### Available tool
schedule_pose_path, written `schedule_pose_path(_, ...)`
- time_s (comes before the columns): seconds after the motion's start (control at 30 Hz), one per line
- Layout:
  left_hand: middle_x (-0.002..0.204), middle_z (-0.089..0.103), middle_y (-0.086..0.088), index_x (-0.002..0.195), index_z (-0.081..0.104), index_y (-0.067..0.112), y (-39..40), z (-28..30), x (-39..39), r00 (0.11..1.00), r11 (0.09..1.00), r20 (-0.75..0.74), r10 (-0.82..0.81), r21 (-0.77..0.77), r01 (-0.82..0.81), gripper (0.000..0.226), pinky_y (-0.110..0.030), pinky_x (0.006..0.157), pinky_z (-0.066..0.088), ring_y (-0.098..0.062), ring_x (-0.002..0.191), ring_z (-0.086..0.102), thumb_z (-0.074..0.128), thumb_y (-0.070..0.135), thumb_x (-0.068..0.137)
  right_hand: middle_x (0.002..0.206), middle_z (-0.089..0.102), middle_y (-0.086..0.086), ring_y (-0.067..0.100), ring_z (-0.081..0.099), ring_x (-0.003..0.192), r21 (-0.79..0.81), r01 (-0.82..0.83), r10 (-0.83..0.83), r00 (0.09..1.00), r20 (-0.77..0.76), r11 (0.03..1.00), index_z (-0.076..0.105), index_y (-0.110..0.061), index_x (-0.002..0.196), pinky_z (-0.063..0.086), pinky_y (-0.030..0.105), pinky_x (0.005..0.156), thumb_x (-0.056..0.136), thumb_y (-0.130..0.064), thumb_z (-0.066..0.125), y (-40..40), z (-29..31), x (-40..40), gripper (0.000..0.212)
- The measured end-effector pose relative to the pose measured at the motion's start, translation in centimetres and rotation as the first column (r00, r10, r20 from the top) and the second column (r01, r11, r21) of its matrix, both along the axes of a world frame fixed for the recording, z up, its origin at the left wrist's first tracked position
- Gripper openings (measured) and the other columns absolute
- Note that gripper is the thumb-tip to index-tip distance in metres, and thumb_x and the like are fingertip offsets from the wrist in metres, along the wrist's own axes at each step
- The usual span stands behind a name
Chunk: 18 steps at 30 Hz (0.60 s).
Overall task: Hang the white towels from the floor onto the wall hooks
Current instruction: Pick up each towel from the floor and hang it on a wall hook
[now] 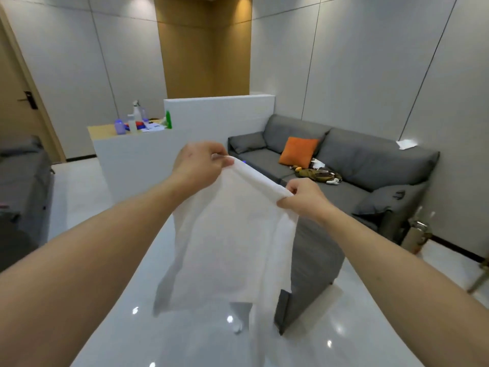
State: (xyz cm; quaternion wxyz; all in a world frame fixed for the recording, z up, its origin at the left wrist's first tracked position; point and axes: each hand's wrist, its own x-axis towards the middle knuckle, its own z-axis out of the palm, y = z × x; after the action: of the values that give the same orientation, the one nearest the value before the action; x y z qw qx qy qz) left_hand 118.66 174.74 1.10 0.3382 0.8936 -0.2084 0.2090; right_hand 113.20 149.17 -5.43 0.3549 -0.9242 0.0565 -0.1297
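Two bare forearms reaching forward over a glossy pale floor [105, 234]. Between them, a white towel [227, 247] held up in the air, hanging well clear of the floor, top edge rolled and stretched slantwise from hand to hand. Left hand [198, 168] higher, fingers [225, 160] curled and pinching the towel's upper left corner. Right hand [304, 198] lower, fingers [284, 202] curled and gripping the upper right corner. Lower part of the towel loose and blurred.

Behind the towel, a grey sofa [357, 165] along the right wall, one arm end partly hidden by the cloth. On the seat, an orange cushion [299, 151] leaning against the backrest, with a brownish heap of small things [318, 172] just beside it. On top of the backrest, a white sheet [407, 143].

Farther left, a white table [132, 154] carrying a spray bottle [136, 111], a purple bottle [119, 126] and a green bottle [168, 120]. At far left, a wooden door [16, 102] with a dark handle.
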Motion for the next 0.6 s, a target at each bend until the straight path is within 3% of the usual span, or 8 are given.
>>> schedule_pose_path(0.13, 0.089, 0.068, 0.005, 0.089, 0.074, 0.030, -8.0, -0.3, -0.1, 0.999, 0.999, -0.034, 0.014, 0.043, -0.012, 0.017, -0.030, 0.077, 0.047, -0.019, 0.088, 0.058, 0.068, 0.046, 0.087, 0.060, 0.055, -0.001, 0.015, 0.052, 0.060, 0.021, 0.072, -0.070, 0.993, -0.100, 0.997, 0.054, -0.015, 0.058, 0.037, 0.029, 0.055, 0.064, -0.024, 0.086, -12.6, -0.5, -3.5, 0.034)
schedule_pose_path(0.27, 0.089, 0.065, 0.007, 0.092, 0.074, 0.032, -16.2, -1.4, -0.2, 0.996, 0.997, -0.050, 0.067, 0.028, -0.066, 0.017, -0.026, 0.074, 0.038, -0.016, 0.084, 0.054, 0.066, 0.046, 0.088, 0.068, 0.063, 0.003, 0.017, 0.059, 0.065, -0.015, 0.128, -0.128, 0.968, -0.218, 0.992, 0.064, -0.011, 0.067, 0.043, 0.029, 0.057, 0.058, -0.027, 0.091, -23.1, -0.8, -6.9, 0.032)
schedule_pose_path(0.37, 0.102, 0.069, 0.001, 0.097, 0.073, 0.031, -21.1, -1.9, 0.6, 0.977, 0.973, -0.076, 0.199, 0.135, -0.187, 0.018, -0.029, 0.075, 0.041, -0.023, 0.092, 0.057, 0.064, 0.045, 0.089, 0.063, 0.063, -0.002, 0.016, 0.059, 0.063, -0.036, 0.196, -0.199, 0.948, -0.250, 0.980, 0.065, -0.016, 0.063, 0.040, 0.024, 0.052, 0.062, -0.022, 0.089, -29.7, -1.0, -8.9, 0.025)
schedule_pose_path(0.43, 0.105, 0.068, -0.004, 0.099, 0.071, 0.029, -24.8, -1.9, 1.4, 0.963, 0.933, -0.113, 0.246, 0.296, -0.203, 0.019, -0.029, 0.074, 0.041, -0.027, 0.092, 0.058, 0.064, 0.043, 0.089, 0.061, 0.065, -0.002, 0.017, 0.061, 0.062, 0.063, 0.265, -0.246, 0.946, -0.211, 0.962, 0.068, -0.015, 0.065, 0.042, 0.023, 0.052, 0.066, -0.016, 0.087, -32.9, -1.3, -9.3, 0.020)
schedule_pose_path(0.5, 0.112, 0.064, -0.004, 0.107, 0.068, 0.029, -29.6, -2.1, 1.8, 0.973, 0.890, -0.175, 0.147, 0.453, -0.053, 0.026, -0.031, 0.079, 0.045, -0.026, 0.099, 0.057, 0.070, 0.040, 0.084, 0.066, 0.068, -0.001, 0.017, 0.062, 0.066, 0.141, 0.283, -0.264, 0.954, -0.140, 0.949, 0.070, -0.016, 0.068, 0.044, 0.022, 0.055, 0.069, -0.010, 0.083, -34.3, -1.3, -8.5, 0.014)
schedule_pose_path(0.53, 0.118, 0.061, -0.003, 0.116, 0.064, 0.028, -32.4, -2.3, 1.7, 0.972, 0.876, -0.231, 0.033, 0.475, 0.083, 0.041, -0.034, 0.085, 0.048, -0.024, 0.106, 0.056, 0.076, 0.041, 0.079, 0.070, 0.069, 0.000, 0.017, 0.063, 0.069, 0.139, 0.260, -0.247, 0.963, -0.108, 0.955, 0.071, -0.017, 0.071, 0.045, 0.023, 0.056, 0.070, -0.009, 0.081, -34.5, -1.1, -7.7, 0.013)
schedule_pose_path(0.6, 0.132, 0.054, 0.003, 0.134, 0.051, 0.029, -38.4, -2.8, 0.8, 0.886, 0.821, -0.402, -0.232, 0.407, 0.400, 0.075, -0.036, 0.099, 0.046, -0.020, 0.119, 0.051, 0.085, 0.044, 0.068, 0.074, 0.069, -0.001, 0.014, 0.062, 0.072, 0.102, 0.196, -0.192, 0.980, -0.053, 0.975, 0.073, -0.021, 0.072, 0.046, 0.023, 0.057, 0.069, -0.011, 0.080, -34.5, 0.0, -5.7, 0.013)
